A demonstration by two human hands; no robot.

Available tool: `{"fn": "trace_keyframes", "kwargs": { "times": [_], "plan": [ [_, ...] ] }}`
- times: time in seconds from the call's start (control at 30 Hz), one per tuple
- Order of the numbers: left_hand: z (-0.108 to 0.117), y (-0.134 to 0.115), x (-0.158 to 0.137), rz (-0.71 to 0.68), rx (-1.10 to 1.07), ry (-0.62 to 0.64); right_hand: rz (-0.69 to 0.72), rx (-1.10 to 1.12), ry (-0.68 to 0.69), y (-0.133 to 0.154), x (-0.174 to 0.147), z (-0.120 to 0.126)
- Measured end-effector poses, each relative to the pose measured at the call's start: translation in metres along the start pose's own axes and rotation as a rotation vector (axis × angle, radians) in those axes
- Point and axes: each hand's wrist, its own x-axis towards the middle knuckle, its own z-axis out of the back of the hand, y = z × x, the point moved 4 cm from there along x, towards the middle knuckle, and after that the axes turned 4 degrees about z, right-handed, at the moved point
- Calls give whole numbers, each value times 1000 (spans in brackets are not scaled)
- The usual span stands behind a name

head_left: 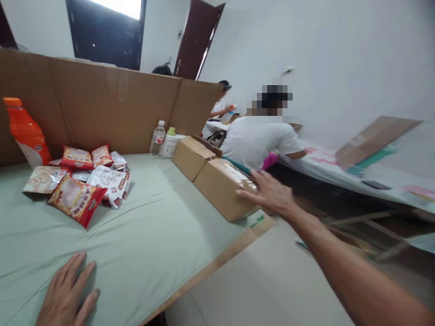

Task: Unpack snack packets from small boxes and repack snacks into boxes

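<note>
My right hand (pixel 268 194) reaches out and rests on the near end of a taped cardboard box (pixel 222 186) at the table's right edge, fingers spread over its top. A second cardboard box (pixel 190 156) stands just behind it with a flap up. My left hand (pixel 66 294) lies flat, palm down, on the pale green cloth (pixel 156 231) at the front, holding nothing. A pile of red and white snack packets (pixel 79 181) lies to the left, well away from both hands.
An orange drink bottle (pixel 25 131) stands far left against a cardboard screen (pixel 102 104). A small clear bottle (pixel 157 138) and a white container (pixel 170 144) stand by it. A person in a white shirt (pixel 258 138) sits beyond the boxes at another table (pixel 340 174).
</note>
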Motion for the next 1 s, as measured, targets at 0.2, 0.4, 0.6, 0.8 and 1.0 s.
{"fn": "trace_keyframes", "kwargs": {
  "times": [0.2,0.4,0.6,0.8,1.0],
  "plan": [
    [8,-20,3,199,-117,356,262,12,-287,97,-43,-20],
    [31,-35,4,255,-209,521,360,733,156,278,-56,-105],
    [101,14,-14,335,-142,317,-220,1436,410,419,-44,-152],
    [226,136,-25,738,366,-432,-321,1572,472,456,-53,-177],
    [253,215,-11,971,319,-409,-405,1632,552,441,-62,-165]
  ]
}}
